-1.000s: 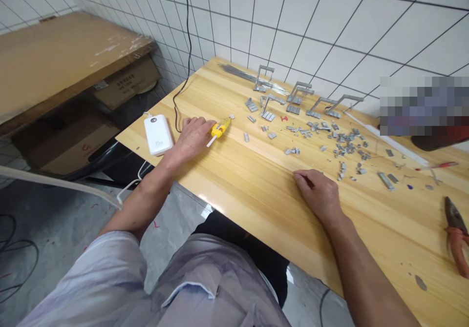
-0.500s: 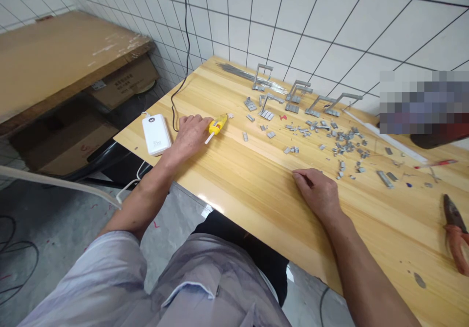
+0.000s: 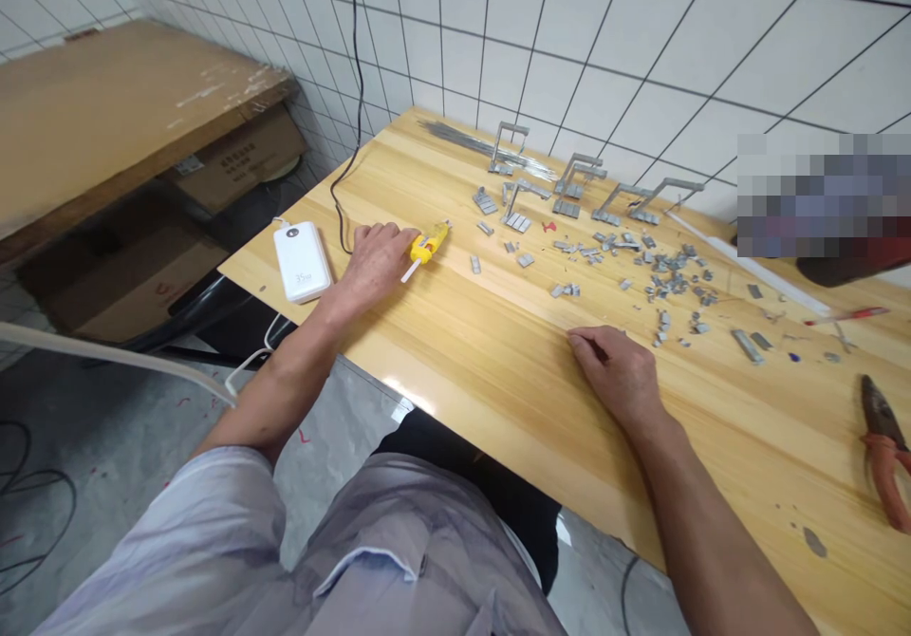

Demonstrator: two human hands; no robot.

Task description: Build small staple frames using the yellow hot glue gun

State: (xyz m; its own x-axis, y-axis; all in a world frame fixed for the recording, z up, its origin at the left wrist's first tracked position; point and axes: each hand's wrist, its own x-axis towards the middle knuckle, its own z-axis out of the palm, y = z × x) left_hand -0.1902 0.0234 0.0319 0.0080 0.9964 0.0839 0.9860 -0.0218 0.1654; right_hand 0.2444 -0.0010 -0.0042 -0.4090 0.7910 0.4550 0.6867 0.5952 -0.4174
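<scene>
Your yellow glue gun (image 3: 428, 243) has edged rightward, gripped in your left hand (image 3: 377, 261) over the desk (image 3: 455, 332); your right hand (image 3: 618, 372) rests curled. Dipping the nozzle (image 3: 448, 225) might smear glue.

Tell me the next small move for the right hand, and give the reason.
Probably reach the right hand forward to the nearest loose metal pieces. It rests on the table, loosely curled, with nothing visible in it, and those pieces lie just beyond it. The left hand appears occupied with the yellow glue gun.
</scene>
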